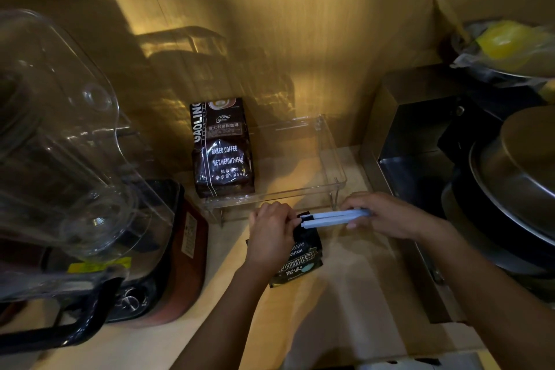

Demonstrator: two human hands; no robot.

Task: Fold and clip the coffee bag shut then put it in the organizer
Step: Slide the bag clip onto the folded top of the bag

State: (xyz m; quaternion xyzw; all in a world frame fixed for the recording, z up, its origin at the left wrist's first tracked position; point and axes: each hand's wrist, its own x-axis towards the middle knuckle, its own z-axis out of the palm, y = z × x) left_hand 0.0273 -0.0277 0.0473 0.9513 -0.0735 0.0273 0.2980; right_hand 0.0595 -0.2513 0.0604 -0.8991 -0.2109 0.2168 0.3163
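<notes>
Head view: coffee bag (297, 261) top is pinched by left hand (271, 236); clip (335, 217) is gripped by right hand (387, 213) fingers.

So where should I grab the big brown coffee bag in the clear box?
Probably by its top end, coming from above. The big coffee bag stands upright at the left end of the clear organizer, whose walls fence in its lower part, so only the top is free to pinch.

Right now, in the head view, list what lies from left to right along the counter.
Blender with clear jug → brown coffee bag standing in the clear organizer → left hand on the small black coffee bag → white sealing clip → right hand → stacked metal pans.
</notes>
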